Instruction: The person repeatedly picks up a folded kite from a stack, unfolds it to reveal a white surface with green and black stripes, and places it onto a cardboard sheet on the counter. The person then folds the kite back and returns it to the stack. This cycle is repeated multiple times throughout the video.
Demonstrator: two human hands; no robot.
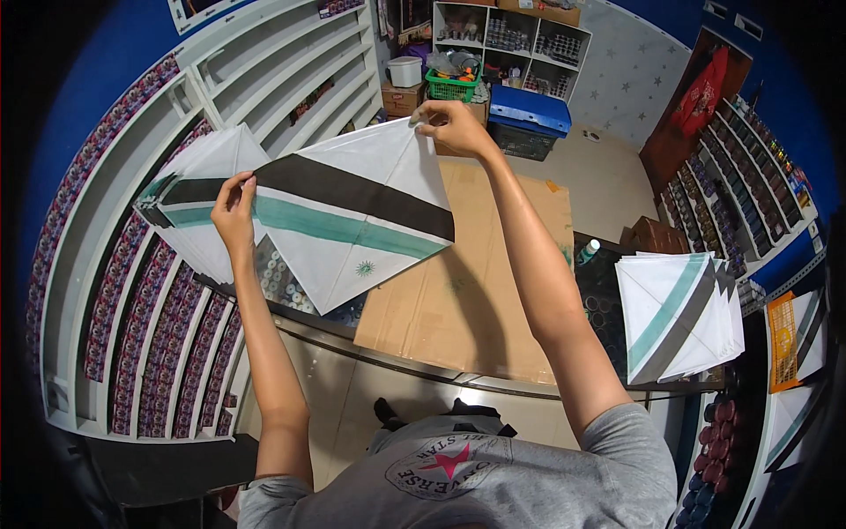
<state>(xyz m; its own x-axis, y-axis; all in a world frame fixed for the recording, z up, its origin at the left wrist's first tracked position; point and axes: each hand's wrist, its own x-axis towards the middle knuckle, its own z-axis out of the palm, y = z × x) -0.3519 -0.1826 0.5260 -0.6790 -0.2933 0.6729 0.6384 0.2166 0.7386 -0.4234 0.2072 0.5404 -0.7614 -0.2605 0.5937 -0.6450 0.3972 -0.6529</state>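
A white paper kite [397,194] with a black band, a teal band and a small green emblem is held up in front of me. My left hand [234,216] pinches its left corner between thumb and fingers. Its far corner is in a pinch of my right hand [449,126]. The kite hangs tilted over the counter's left part and the cardboard sheet [467,291], where my shadow falls. Behind my left hand sits a pile of similar kites [207,167], partly hidden by the held one. Another pile of striped kites [674,317] lies on the right.
A glass-topped counter [604,309] with round items beneath carries the cardboard. A small teal-capped bottle [588,251] stands near its right edge. White shelves [291,62] line the left. Farther back are a blue-lidded bin [529,110], a green basket [452,86] and a thread rack [749,176].
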